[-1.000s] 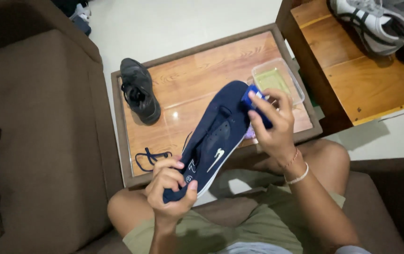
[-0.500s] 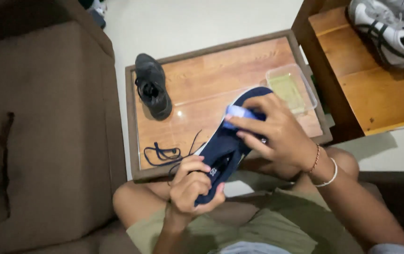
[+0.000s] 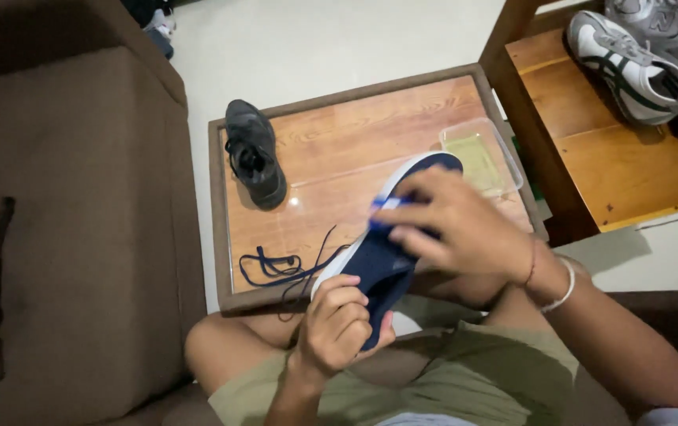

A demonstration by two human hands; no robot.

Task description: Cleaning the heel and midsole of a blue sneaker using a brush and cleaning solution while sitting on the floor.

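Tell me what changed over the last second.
The right hand, with a small blue thing in its fingers, slid from the toe end of the navy insole toward its middle. The left hand kept its grip on the heel end. The black shoe, loose lace and plastic tub stayed put.

The middle of the navy shoe (image 3: 382, 260) is covered by the right hand (image 3: 453, 225), and its heel end is hidden behind the left hand (image 3: 339, 327). What is pinched in the right fingers (image 3: 402, 207) is too small to be identified. The grey sneakers (image 3: 647, 47) are cut off by the top and right edges.
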